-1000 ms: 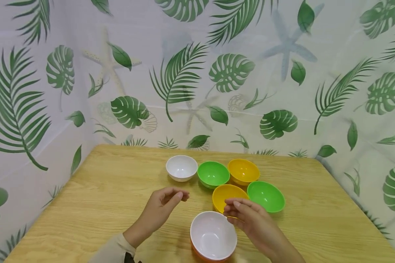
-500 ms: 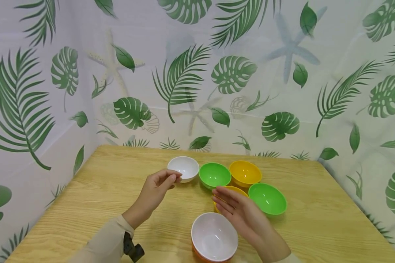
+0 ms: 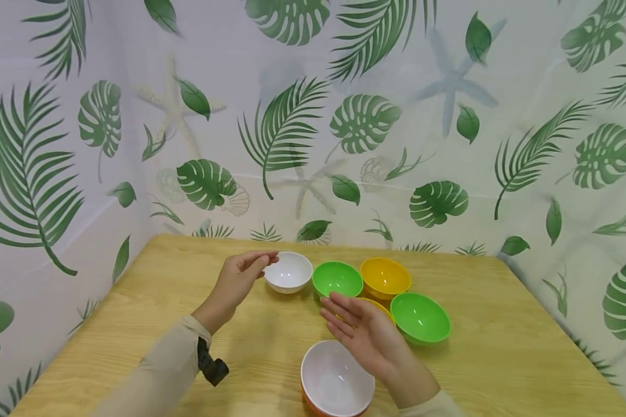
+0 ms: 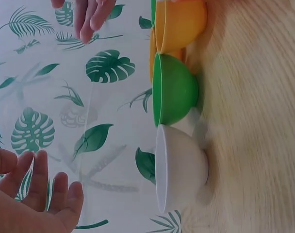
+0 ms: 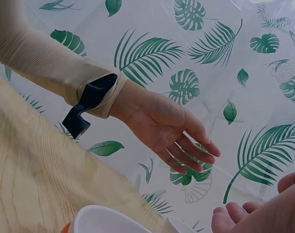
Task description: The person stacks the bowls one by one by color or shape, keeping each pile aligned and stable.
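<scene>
My left hand [image 3: 237, 281] is raised at the left edge of the far white bowl [image 3: 292, 275], its fingers relaxed and holding nothing. The left wrist view has that hand [image 4: 40, 199] apart from the white bowl [image 4: 181, 170], with a gap between them. Over the near yellow bowl [image 3: 381, 307], which it partly hides, hovers my right hand [image 3: 367, 336] with fingers extended and palm bared. Closest to me stands a white bowl [image 3: 336, 376] with orange showing below its rim.
A green bowl [image 3: 338, 278] and a yellow bowl [image 3: 386, 277] stand right of the far white one. Another green bowl [image 3: 421, 317] is at the right. The wooden table [image 3: 188, 289] meets a leaf-patterned sheet [image 3: 302, 127] behind and at both sides.
My left hand has moved forward and left, from over the table's middle to beside the far white bowl. The right hand has shifted slightly left and its fingers have straightened. The bowls stay put.
</scene>
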Demonstrator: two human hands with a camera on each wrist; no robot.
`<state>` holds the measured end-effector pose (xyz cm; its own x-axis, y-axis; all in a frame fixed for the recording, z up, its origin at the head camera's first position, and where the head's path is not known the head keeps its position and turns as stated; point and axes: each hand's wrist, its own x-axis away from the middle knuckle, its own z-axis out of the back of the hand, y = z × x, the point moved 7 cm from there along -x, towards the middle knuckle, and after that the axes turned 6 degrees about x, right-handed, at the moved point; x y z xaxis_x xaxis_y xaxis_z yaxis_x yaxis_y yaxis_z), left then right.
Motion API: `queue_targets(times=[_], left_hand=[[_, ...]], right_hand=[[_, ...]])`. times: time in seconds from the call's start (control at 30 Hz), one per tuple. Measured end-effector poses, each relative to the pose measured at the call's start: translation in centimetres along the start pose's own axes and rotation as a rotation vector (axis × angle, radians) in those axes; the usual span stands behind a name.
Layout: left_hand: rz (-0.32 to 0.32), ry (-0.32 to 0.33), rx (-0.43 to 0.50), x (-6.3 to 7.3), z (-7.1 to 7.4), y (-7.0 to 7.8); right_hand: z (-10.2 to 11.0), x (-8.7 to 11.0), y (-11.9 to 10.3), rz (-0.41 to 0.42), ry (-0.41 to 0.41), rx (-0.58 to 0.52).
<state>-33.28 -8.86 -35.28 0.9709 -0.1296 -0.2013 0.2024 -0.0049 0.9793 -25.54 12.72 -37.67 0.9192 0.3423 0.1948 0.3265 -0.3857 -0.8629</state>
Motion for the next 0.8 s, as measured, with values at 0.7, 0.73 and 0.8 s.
queue_targets(times=[0.7, 0.73, 0.8], left_hand=[[0.285, 0.106, 0.086, -3.9, 0.6, -5.5], [0.288, 0.106, 0.09, -4.0, 0.5, -5.5], [0.307, 0.112, 0.096, -4.0, 0.5, -5.9]], right_hand=[[-0.2, -0.7, -0.3, 0.036, -0.006, -0.077], [-0.3, -0.9, -0.2, 0.031, -0.007, -0.081], [-0.6, -1.2, 0.1, 0.022, -0.004, -0.086]])
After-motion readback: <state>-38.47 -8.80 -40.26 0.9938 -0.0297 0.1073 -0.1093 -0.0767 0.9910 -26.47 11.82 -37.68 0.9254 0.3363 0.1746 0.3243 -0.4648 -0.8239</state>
